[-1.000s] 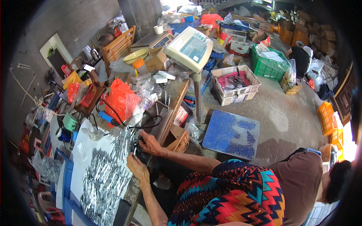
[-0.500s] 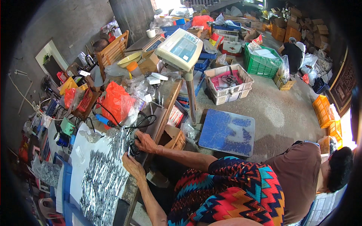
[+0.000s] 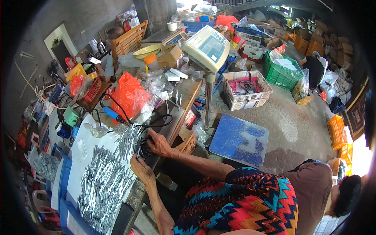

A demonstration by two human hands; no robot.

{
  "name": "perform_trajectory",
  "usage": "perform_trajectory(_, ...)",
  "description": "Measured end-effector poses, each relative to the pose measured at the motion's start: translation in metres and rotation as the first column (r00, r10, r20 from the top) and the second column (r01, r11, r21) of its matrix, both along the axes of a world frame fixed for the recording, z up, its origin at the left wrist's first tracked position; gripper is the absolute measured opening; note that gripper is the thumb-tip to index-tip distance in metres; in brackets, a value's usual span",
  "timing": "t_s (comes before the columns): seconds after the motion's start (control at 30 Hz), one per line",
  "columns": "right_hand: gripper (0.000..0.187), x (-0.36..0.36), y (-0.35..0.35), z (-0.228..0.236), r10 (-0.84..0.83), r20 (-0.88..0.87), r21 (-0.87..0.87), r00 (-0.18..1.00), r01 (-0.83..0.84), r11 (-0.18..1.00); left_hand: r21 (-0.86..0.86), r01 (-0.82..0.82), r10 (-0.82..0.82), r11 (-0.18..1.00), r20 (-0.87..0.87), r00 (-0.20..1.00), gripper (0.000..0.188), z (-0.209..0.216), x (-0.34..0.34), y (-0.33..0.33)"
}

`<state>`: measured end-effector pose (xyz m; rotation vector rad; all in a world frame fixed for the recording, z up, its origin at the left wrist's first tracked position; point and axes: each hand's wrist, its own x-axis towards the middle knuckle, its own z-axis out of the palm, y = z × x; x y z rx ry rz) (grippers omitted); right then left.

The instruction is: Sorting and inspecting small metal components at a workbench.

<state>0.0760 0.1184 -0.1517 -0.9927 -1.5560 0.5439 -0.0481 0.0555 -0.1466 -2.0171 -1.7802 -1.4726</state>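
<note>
A wide heap of thin, shiny metal strips (image 3: 102, 184) covers white sheeting on the bench. My left hand (image 3: 143, 171) is at the heap's right edge, thumb and fingers pinched around a slim metal strip. Just beyond it, my right hand (image 3: 159, 145) curls its fingers at the bench edge, against a small dark object (image 3: 145, 148). Whatever lies within those fingers is hidden. More strips (image 3: 128, 140) lie bunched beside both hands. Behind them rests a blue-handled corded tool (image 3: 114, 115), its black cable looping toward my right hand.
A red plastic bag (image 3: 130, 94) sits on the cluttered bench. To the right stand a platform scale with its display (image 3: 207, 47) on a post and a blue plate (image 3: 239, 140). A grey crate (image 3: 246, 98) and green crate (image 3: 280, 76) are farther off. Another person (image 3: 312, 70) crouches at the back.
The whole scene has shifted slightly to the right in view. Both hands stay together at the same spot by the strips, with only small finger movement.
</note>
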Motion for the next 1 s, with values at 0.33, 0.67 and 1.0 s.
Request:
perform_trajectory(0.33,0.022,-0.002,0.001,-0.006,0.002,0.039,-0.038,0.999,0.0,0.999,-0.028,0.023,-0.024,0.999,-0.005,1.0,0.02,0.004,0.003,-0.004)
perform_trajectory(0.67,0.023,0.004,0.001,-0.005,0.017,0.062,-0.045,0.998,-0.014,0.999,-0.023,0.105,-0.104,0.994,0.021,0.994,0.017,0.01,0.009,-0.002)
perform_trajectory(1.0,0.02,0.004,0.003,-0.005,0.053,0.048,-0.034,0.997,-0.051,0.998,-0.002,0.058,-0.057,0.998,0.115,0.992,0.017,0.001,0.004,0.002)
